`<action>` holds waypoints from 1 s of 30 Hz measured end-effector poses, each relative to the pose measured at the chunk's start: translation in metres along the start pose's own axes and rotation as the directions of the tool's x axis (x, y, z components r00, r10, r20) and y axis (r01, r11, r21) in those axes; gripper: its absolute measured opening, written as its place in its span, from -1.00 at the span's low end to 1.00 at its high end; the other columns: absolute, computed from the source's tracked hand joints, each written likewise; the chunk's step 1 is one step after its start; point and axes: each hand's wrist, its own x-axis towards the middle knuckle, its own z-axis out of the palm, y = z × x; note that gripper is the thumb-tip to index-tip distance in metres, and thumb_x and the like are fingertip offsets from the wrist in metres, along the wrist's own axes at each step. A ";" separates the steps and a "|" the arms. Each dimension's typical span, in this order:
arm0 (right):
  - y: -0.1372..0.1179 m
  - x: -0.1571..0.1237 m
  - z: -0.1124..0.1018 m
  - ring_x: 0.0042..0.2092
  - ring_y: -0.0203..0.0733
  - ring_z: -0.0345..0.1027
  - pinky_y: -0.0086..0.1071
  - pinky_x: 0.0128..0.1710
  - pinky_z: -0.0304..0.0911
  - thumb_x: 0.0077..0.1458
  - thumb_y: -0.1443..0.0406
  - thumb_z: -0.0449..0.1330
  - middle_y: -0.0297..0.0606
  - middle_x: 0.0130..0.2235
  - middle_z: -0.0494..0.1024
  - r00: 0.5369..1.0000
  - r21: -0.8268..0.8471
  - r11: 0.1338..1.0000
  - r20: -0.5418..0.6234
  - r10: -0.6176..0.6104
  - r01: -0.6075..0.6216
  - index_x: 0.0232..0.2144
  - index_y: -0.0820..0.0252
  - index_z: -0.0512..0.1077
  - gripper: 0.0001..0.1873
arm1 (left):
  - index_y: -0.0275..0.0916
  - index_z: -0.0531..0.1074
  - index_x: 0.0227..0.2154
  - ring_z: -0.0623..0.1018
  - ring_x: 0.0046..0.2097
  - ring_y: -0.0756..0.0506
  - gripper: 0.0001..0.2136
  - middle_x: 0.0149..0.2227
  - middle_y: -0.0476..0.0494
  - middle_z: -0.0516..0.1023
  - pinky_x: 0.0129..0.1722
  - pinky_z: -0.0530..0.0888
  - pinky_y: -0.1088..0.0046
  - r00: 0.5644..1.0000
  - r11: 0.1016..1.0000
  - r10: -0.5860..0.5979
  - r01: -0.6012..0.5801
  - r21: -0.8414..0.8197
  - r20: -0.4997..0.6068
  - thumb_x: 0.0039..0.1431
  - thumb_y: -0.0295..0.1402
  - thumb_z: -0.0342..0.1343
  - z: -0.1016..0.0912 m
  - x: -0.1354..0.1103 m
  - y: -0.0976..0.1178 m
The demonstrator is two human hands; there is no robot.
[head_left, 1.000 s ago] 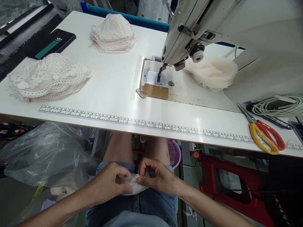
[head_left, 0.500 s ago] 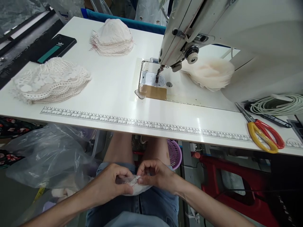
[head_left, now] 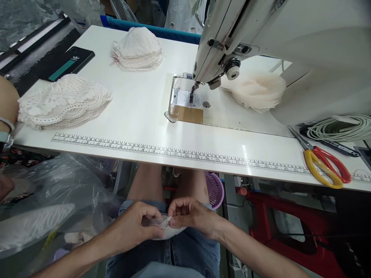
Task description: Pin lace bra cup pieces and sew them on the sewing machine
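Observation:
Both hands rest in my lap below the table edge, pinching one small white lace cup piece (head_left: 165, 227) between them. My left hand (head_left: 138, 227) grips its left side with fingers curled. My right hand (head_left: 193, 216) pinches its right edge between thumb and fingers. The piece sits over my denim shorts and is mostly hidden by my fingers. The sewing machine (head_left: 261, 42) stands on the white table (head_left: 139, 119) ahead, with its needle (head_left: 191, 92) over the metal plate.
A stack of white lace pieces (head_left: 62, 102) lies at the table's left, a pinkish stack (head_left: 137, 49) at the back, sheer cream pieces (head_left: 255, 90) behind the needle. Red-and-yellow scissors (head_left: 324, 166) and a cable coil (head_left: 339, 127) lie right. A phone (head_left: 68, 61), clear plastic bag (head_left: 55, 193) and another person's arm (head_left: 7, 112) are left.
My hands stay in my lap on the lace piece, fingers shifting slightly. Another person's arm and a white piece in the bag have come into view at the left.

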 end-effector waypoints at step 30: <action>-0.077 0.101 0.107 -0.02 -0.15 0.30 -0.35 -0.25 0.33 0.14 0.20 0.17 -0.25 -0.04 0.40 0.775 -0.551 0.604 0.604 -0.187 0.576 -0.16 -0.16 0.37 -0.81 | -0.24 0.43 -0.28 0.51 -0.36 -0.01 -0.82 -0.31 -0.04 0.49 -0.39 0.46 0.45 0.964 0.998 -0.021 0.007 -0.056 -0.264 0.21 -0.23 0.08 -0.131 -0.113 -0.025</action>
